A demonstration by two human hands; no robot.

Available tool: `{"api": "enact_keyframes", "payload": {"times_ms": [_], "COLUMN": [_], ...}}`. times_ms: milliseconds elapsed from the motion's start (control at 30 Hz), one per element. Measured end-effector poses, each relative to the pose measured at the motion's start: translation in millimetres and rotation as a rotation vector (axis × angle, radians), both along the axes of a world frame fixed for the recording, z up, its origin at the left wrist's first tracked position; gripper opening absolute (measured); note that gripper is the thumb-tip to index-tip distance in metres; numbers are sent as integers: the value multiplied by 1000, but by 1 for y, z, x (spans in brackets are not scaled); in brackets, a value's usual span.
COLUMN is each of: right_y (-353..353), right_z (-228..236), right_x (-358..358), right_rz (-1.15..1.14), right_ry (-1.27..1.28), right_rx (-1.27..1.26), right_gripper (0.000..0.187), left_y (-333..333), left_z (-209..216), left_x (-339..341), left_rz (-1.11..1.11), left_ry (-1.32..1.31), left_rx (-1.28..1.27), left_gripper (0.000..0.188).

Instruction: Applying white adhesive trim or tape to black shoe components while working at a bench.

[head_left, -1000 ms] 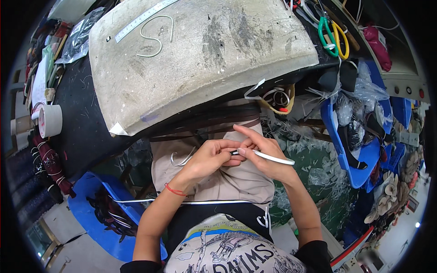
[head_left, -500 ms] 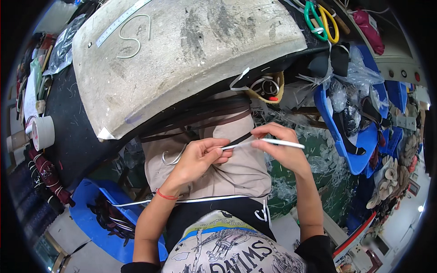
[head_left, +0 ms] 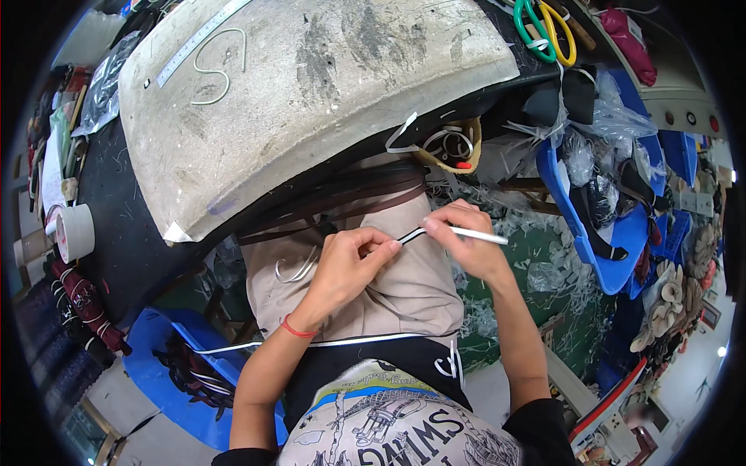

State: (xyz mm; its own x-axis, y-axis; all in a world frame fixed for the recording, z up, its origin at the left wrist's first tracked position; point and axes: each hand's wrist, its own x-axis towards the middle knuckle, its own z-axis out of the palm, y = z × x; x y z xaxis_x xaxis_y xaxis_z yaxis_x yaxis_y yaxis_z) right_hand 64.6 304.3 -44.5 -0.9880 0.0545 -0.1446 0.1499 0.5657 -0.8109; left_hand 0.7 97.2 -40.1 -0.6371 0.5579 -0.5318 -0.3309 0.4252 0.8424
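Above my lap, my left hand (head_left: 353,260) is closed in a pinch on one end of a narrow black strip (head_left: 410,235) with white along it. My right hand (head_left: 470,245) is closed at the strip's other end and also grips a slim white stick (head_left: 482,234), which points out to the right. My right fingertips hide where the stick meets the strip. A thin white cord (head_left: 294,272) hangs in a loop beside my left wrist. Brown and black straps (head_left: 365,208) lie across my thighs, under the table's edge.
A stained pale board (head_left: 326,101) covers the table ahead, with a ruler (head_left: 198,45) and curved cord (head_left: 225,70) on it. A pouch (head_left: 454,151) hangs at its edge. Blue bins (head_left: 159,373) (head_left: 614,272) flank me. Green-and-yellow-handled scissors (head_left: 548,35) lie far right.
My hands have come closer together, the right moving left and slightly up. White material that stood apart from the black strip now lies along it. The stick has shifted left with my right hand.
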Motion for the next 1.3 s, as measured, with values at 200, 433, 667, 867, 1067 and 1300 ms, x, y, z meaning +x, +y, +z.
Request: {"api": "enact_keyframes", "payload": {"times_ms": [200,433,667,867,1067,1300], "right_y": [26,30,32,37,34,31], "right_z": [-27,-31,-35,-40,-38,-34], "right_x": [1,1,3,6,8,8], "right_rz": [50,25,23,-16,-25,-15], "right_ry": [-208,-276,-293,-337,-342,-274], "right_rx": [-504,-693,-753,-828,-816,-676], "right_gripper": [23,26,27,33,33,24], "left_y": [-25,-64,-104,-156,-203,-219], "left_z": [1,2,5,11,14,9], "left_x": [-10,-15,-12,-18,-18,-12], "left_rz": [-22,21,69,151,193,182], "left_ry": [-104,-132,-61,53,80,69], "left_rx": [-35,-117,-165,-323,-360,-316], "left_gripper": [20,21,18,19,20,19]}}
